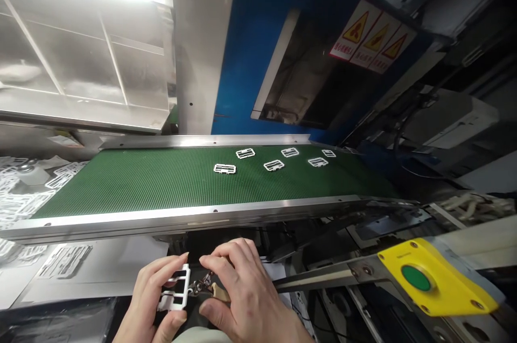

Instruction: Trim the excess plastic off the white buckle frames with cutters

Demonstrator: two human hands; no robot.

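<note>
The left hand (151, 297) holds a white plastic frame (175, 287) at the bottom of the view, with the fingers closed on its left edge and the thumb under it. The frame stands almost upright between the two hands. The right hand (242, 292), at 3 o'clock from the frame, grips a small cutting tool (210, 286) with a beige handle; its metal tip touches the right edge of the frame. Both hands are closed tight on what they hold. At 12 o'clock from the hands runs a green conveyor belt (141, 181), and six more white frames (224, 169) lie flat on it, well apart from the hands. A yellow button box (434, 278) sits at 3 o'clock.
</note>
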